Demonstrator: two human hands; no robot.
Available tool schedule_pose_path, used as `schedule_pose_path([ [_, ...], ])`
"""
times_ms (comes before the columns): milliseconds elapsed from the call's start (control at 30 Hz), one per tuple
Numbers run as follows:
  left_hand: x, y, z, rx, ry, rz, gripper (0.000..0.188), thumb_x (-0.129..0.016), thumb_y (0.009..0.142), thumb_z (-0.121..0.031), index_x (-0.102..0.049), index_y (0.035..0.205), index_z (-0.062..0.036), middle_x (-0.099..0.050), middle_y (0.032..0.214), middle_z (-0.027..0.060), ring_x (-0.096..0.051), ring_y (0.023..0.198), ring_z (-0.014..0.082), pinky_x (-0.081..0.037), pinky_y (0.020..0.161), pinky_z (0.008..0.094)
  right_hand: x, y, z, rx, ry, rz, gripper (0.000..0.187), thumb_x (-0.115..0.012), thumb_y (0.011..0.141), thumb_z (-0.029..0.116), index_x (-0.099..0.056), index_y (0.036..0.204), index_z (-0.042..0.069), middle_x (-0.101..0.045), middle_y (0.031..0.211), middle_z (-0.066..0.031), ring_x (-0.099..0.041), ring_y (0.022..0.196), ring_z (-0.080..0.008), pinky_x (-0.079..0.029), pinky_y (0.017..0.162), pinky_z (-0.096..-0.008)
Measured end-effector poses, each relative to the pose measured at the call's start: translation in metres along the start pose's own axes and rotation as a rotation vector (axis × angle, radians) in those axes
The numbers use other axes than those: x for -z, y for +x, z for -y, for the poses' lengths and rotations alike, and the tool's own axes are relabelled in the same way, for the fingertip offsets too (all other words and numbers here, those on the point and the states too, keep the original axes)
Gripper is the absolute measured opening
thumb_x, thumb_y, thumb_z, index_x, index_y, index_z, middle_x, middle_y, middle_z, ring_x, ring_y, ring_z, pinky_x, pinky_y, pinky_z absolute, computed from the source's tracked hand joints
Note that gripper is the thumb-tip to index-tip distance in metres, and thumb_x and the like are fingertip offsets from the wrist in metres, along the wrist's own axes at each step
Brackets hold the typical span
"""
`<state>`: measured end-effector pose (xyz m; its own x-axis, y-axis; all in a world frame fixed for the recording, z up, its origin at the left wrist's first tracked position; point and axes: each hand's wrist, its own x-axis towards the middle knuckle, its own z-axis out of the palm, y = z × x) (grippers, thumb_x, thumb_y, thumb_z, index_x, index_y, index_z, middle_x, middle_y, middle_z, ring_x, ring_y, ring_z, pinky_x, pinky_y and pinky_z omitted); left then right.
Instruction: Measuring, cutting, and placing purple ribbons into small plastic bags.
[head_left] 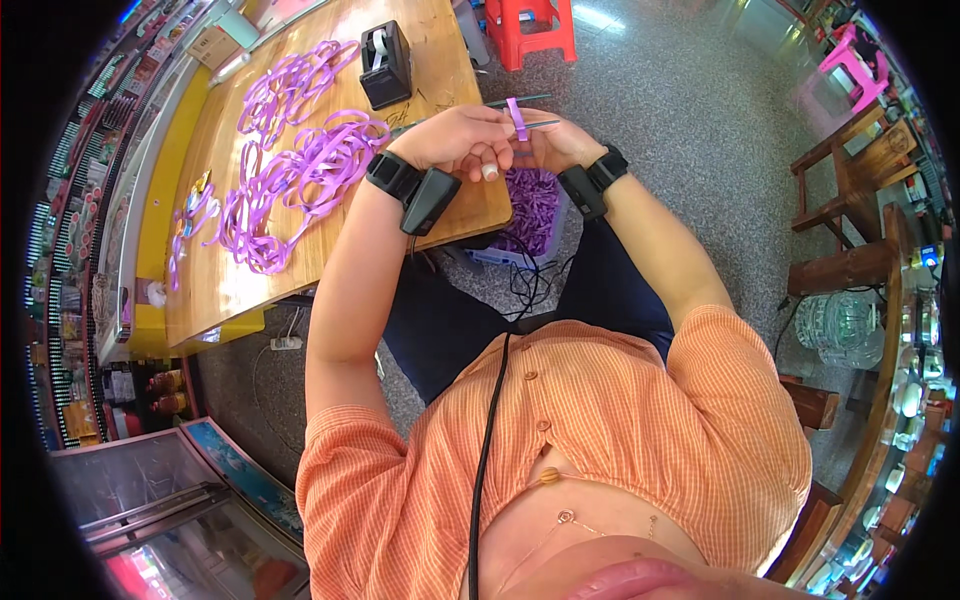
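Observation:
My left hand (pixel 455 138) is closed, its fingers curled around thin dark rods (pixel 543 123) whose ends stick out to the right. A narrow purple ribbon (pixel 516 118) is wrapped across the rods between my two hands. My right hand (pixel 562 142) meets the left from the other side, fingers bent in at the ribbon; its fingertips are partly hidden. White tape (pixel 490 170) covers one fingertip of my left hand. Both hands are above the table's right corner. Below them, a clear plastic tub (pixel 487 257) holds many small purple ribbon pieces (pixel 533 215).
Long loops of purple ribbon (pixel 300 180) lie heaped on the wooden table (pixel 440 60). A black tape dispenser (pixel 386 65) stands near its far edge. A red stool (pixel 530 35) is beyond. Black cable (pixel 490 420) runs down my front. A wooden chair (pixel 845 180) stands right.

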<state>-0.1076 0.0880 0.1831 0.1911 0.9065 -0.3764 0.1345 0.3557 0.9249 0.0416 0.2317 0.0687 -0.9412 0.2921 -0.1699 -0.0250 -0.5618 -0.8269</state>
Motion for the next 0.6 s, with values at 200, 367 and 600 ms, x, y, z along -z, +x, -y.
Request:
schedule_pose_path([
  [200, -0.001, -0.001, -0.001, 0.008, 0.019, -0.03, 0.021, -0.053, 0.099, -0.026, -0.059, 0.103, -0.0059, -0.066, 0.083, 0.0039, -0.062, 0.064, 0.0086, -0.047, 0.052, 0.0207, -0.015, -0.016, 0.014, 0.096, 0.154, 0.071, 0.047, -0.057, 0.092, 0.046, -0.061, 0.121, 0.008, -0.066, 0.112, -0.0073, -0.062, 0.104, -0.0245, -0.045, 0.094, -0.0423],
  [367, -0.001, 0.002, 0.0, 0.031, 0.012, -0.027, 0.025, -0.053, 0.1, -0.025, -0.056, 0.113, -0.005, -0.065, 0.081, 0.004, -0.062, 0.06, 0.0085, -0.045, 0.046, 0.02, -0.019, -0.008, 0.019, -0.038, 0.356, 0.119, 0.038, -0.055, 0.093, 0.047, -0.065, 0.097, 0.011, -0.069, 0.096, -0.0064, -0.061, 0.093, -0.025, -0.045, 0.087, -0.0389],
  [600, -0.005, 0.002, -0.001, 0.022, -0.001, -0.046, 0.025, -0.054, 0.1, -0.026, -0.057, 0.112, -0.0047, -0.065, 0.081, 0.0035, -0.061, 0.059, 0.0084, -0.045, 0.046, 0.0198, -0.015, -0.011, 0.015, 0.023, 0.306, 0.124, 0.035, -0.053, 0.096, 0.041, -0.066, 0.103, 0.01, -0.069, 0.101, -0.0062, -0.062, 0.094, -0.023, -0.046, 0.086, -0.0386],
])
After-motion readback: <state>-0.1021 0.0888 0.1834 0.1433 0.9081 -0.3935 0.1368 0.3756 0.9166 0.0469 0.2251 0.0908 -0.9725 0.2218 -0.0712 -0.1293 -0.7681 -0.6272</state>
